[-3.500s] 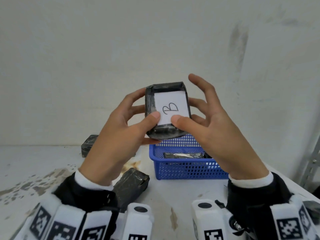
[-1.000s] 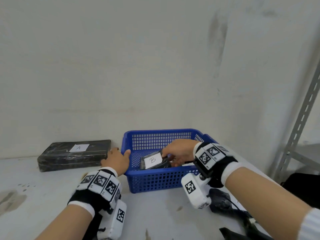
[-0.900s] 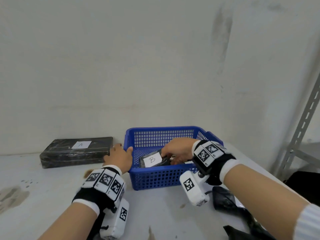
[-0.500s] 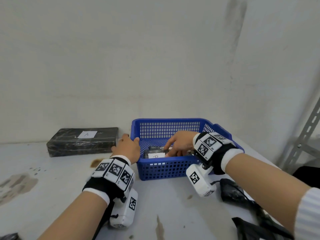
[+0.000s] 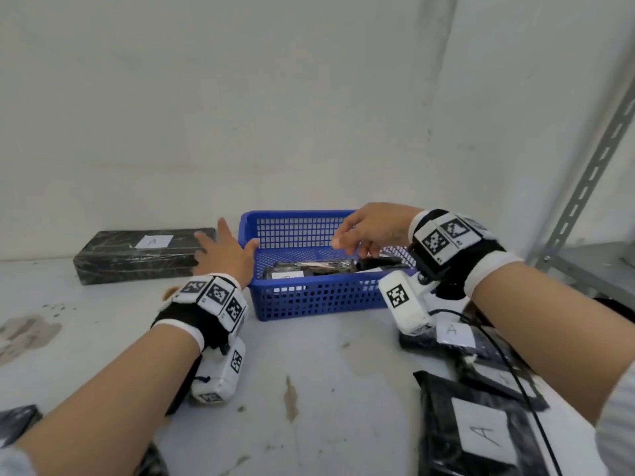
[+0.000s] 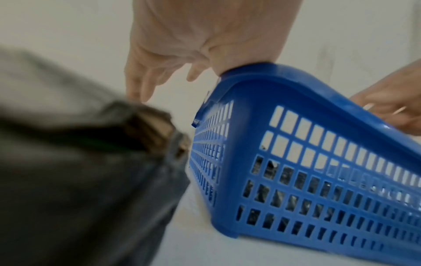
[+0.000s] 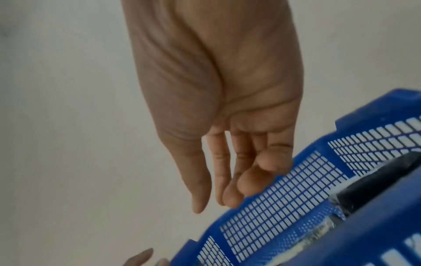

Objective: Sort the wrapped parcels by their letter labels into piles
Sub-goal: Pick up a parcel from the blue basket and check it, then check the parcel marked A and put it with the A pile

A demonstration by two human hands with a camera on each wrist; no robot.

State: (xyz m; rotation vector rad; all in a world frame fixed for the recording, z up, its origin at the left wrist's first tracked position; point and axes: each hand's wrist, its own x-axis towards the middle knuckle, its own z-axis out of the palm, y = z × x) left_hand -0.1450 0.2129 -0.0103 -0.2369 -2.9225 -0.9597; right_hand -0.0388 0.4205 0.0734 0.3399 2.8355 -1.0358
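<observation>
A blue mesh basket (image 5: pixel 311 300) stands on the white table by the wall. Black wrapped parcels lie inside it, the front one (image 5: pixel 292 272) with a white label whose letter is half hidden by the rim. My right hand (image 5: pixel 350 240) hovers over the basket, fingers relaxed and empty, as the right wrist view (image 7: pixel 218 198) confirms. My left hand (image 5: pixel 223 242) is spread open between the basket's left rim and a long black parcel labelled A (image 5: pixel 137 252). In the left wrist view its thumb lies by the basket's corner (image 6: pixel 246 75).
Two black parcels labelled A lie at the near right, one large (image 5: pixel 481 438) and one smaller (image 5: pixel 453 333) under my right wrist. Another dark parcel corner (image 5: pixel 17 420) shows at the near left. A grey metal shelf post (image 5: pixel 584 180) rises at the right.
My right hand has let go of the B parcel inside the basket and risen above it. My left hand has come off the basket's rim and spread its fingers.
</observation>
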